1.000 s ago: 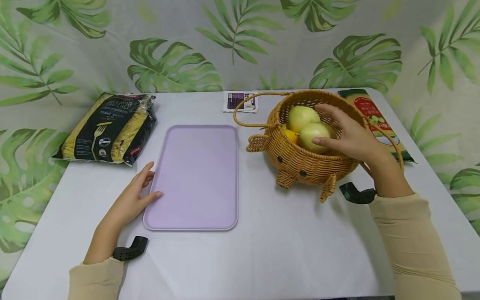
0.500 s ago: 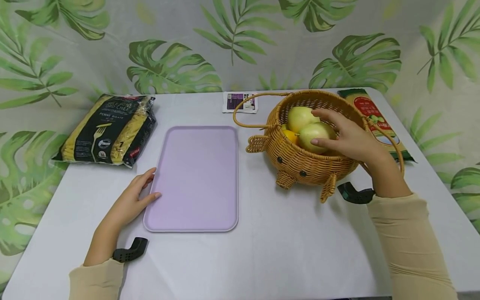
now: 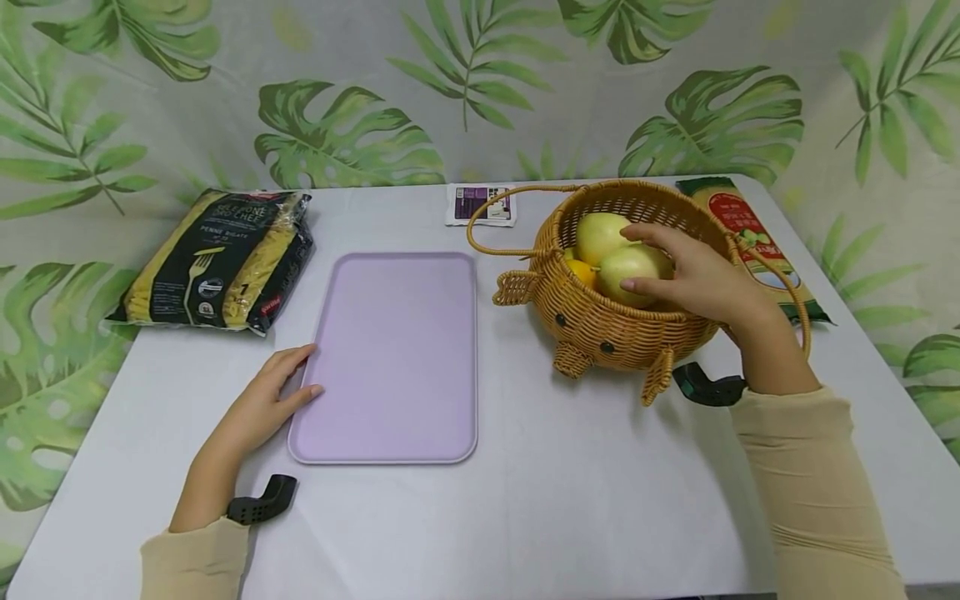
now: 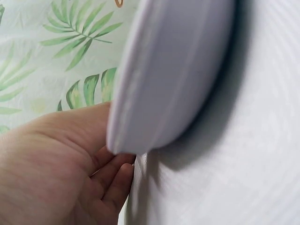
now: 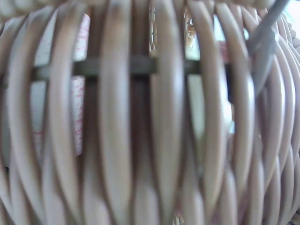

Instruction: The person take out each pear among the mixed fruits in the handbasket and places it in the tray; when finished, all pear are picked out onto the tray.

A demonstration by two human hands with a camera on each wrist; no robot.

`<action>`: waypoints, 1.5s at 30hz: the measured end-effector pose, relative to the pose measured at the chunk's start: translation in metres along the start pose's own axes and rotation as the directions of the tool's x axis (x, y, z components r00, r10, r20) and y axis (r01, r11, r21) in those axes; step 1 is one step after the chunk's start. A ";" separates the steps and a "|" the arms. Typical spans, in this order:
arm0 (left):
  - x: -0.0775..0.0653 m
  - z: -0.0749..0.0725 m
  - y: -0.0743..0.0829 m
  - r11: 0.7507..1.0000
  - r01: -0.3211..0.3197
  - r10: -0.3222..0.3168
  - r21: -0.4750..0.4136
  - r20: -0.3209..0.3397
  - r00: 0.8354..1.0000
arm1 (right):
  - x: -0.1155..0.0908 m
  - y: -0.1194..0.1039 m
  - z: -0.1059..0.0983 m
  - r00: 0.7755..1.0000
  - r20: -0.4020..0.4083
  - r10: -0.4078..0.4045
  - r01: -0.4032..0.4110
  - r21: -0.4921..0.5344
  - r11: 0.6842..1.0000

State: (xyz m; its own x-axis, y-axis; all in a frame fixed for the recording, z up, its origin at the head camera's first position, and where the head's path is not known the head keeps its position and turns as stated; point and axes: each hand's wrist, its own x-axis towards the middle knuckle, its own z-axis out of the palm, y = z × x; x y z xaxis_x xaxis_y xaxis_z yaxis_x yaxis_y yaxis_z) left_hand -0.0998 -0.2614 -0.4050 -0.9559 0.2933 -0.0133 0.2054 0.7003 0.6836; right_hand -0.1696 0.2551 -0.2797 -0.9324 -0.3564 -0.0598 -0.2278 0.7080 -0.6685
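In the head view my right hand (image 3: 697,275) reaches into a pig-faced wicker basket (image 3: 622,337), its thumb and fingers around a pale green, pear-like fruit (image 3: 630,271). A second pale green fruit (image 3: 600,236) lies behind that one, and an orange fruit (image 3: 582,272) shows partly at the left. Basket weave (image 5: 140,117) fills the right wrist view and hides that hand. At the left edge of a lilac tray (image 3: 390,358), my left hand (image 3: 262,404) holds the rim with its thumb on top. The left wrist view shows its bent fingers (image 4: 117,185) just under the tray's edge.
A bag of penne pasta (image 3: 217,258) lies at the back left. Near the wall, a small white and purple packet (image 3: 480,205) sits mid-table. Behind the basket at right is a green and red food packet (image 3: 750,233). The basket's two loop handles stick out sideways.
My left fingers have slid nearer and closed in on the tray's edge. The right hand's fingers have come down lower over the front pale green fruit. The basket stays put.
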 end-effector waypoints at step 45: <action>0.001 0.002 -0.001 1.000 0.008 -0.008 0.002 0.005 1.000 | 0.001 -0.001 0.003 0.999 -0.034 0.024 -0.027 -0.110 0.994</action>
State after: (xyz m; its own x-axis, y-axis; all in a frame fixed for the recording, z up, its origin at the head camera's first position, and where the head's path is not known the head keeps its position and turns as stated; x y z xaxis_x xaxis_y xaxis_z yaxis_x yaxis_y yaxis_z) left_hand -0.1004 -0.2605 -0.4071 -0.9565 0.2908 -0.0224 0.1981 0.7042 0.6819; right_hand -0.1695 0.2520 -0.2809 -0.9466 -0.3185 -0.0505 -0.2315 0.7800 -0.5814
